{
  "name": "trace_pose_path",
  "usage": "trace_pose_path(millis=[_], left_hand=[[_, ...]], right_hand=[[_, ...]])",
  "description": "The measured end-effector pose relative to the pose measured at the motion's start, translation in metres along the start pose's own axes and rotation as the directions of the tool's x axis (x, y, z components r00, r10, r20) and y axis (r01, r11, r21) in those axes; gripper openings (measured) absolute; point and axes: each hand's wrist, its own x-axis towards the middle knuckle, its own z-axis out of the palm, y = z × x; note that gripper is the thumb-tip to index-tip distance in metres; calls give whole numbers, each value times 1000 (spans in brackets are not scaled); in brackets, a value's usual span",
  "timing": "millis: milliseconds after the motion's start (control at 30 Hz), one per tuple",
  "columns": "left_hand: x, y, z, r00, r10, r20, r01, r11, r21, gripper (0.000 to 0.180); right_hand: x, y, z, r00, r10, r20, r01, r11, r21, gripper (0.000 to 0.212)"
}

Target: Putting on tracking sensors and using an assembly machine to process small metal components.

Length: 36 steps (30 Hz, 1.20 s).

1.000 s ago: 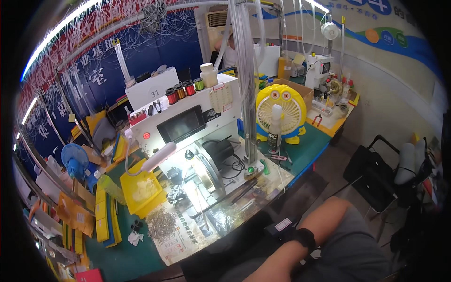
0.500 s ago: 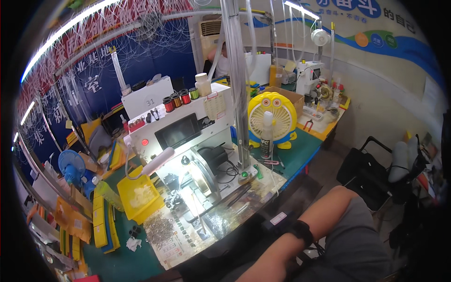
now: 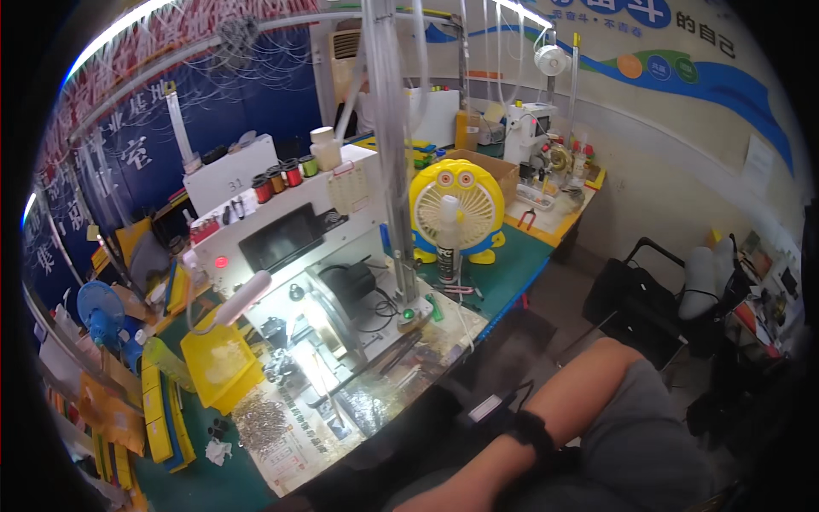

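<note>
My right arm [image 3: 576, 397] is bent, with a grey sleeve above the elbow and a dark band [image 3: 533, 433] at the wrist. My right hand [image 3: 456, 497] is at the lower edge, partly cut off; its fingers do not show. Just beyond it is a dark object bearing a white label [image 3: 484, 407], with a cable beside it. My left hand is out of view. Ahead, a white bench machine [image 3: 294, 243] with a dark screen and a lit round wheel [image 3: 328, 328] stands untouched.
A yellow tray [image 3: 241, 394] and a heap of small metal pieces [image 3: 263, 420] lie left of the wheel. A yellow fan [image 3: 458, 209] stands behind a spray bottle [image 3: 448, 247]. Several thread spools [image 3: 292, 173] line the machine's top. A black chair [image 3: 640, 294] is at right.
The whole view has turned a little to the right, so the bench and machine appear farther left. My right arm keeps nearly the same bend.
</note>
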Motion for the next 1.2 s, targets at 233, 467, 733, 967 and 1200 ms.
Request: trace_pose_path(millis=[233, 467, 733, 967, 1200], left_hand=[[-19, 15, -4, 999, 0, 44, -4, 996, 89, 24], [-44, 25, 2, 679, 128, 723, -81, 992, -100, 27], [-90, -51, 18, 927, -317, -201, 342, 934, 104, 29], [-165, -146, 43, 597, -461, -657, 800, 282, 529, 36], [-224, -187, 47, 43, -902, -430, 959, -84, 271, 37]], right_hand=[[40, 23, 16, 993, -89, 80, 96, 991, -96, 32], [24, 75, -21, 992, 55, 113, -52, 998, -27, 19], [-90, 191, -124, 777, 337, -531, -522, 816, -247, 21], [-164, 313, -201, 414, 669, -617, -909, 335, -247, 42], [-197, 365, -172, 203, 949, -241, -779, 305, 548, 55]])
